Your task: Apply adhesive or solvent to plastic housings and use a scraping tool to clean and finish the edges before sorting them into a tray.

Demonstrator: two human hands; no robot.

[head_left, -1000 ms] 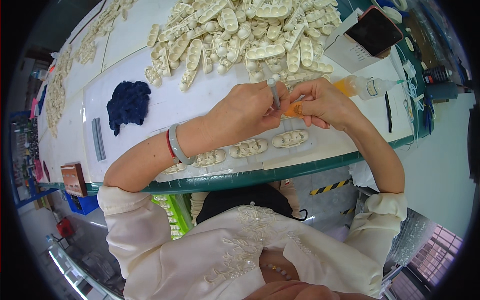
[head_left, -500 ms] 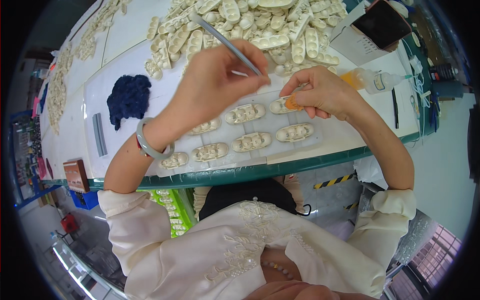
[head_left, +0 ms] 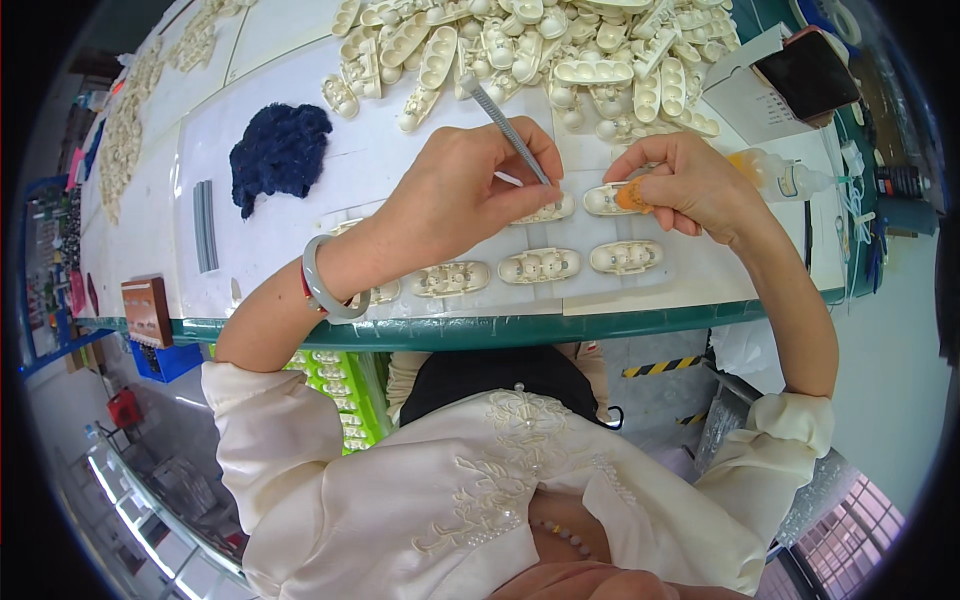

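Note:
My left hand [head_left: 465, 185] is closed around a slim grey rod [head_left: 512, 135], held tilted like a pen. The rod's lower end is by my fingertips, over a cream moulded piece [head_left: 552, 211] partly covered by the hand. With my right hand [head_left: 695, 185] I pinch a small orange pad, perhaps sponge [head_left: 632, 195]. It lies against the right end of another cream piece [head_left: 602, 200], and a fingertip is at that piece's far edge. Nearer me is a row of similar pieces with small rounded figures, among them one piece [head_left: 626, 257] below my right hand.
A heap of cream parts [head_left: 560, 60] covers the table's back. Left are a dark blue cloth [head_left: 280, 155], grey rods [head_left: 205, 228] and a brown block [head_left: 147, 312]. Right are a plastic bottle [head_left: 795, 181] and a white box [head_left: 740, 95] with a phone [head_left: 808, 75]. A green tray [head_left: 370, 405] sits below.
The view has shifted, so the table things sit differently. My left hand with the rod has come down toward the piece left of my right hand. My right hand keeps the orange pad.

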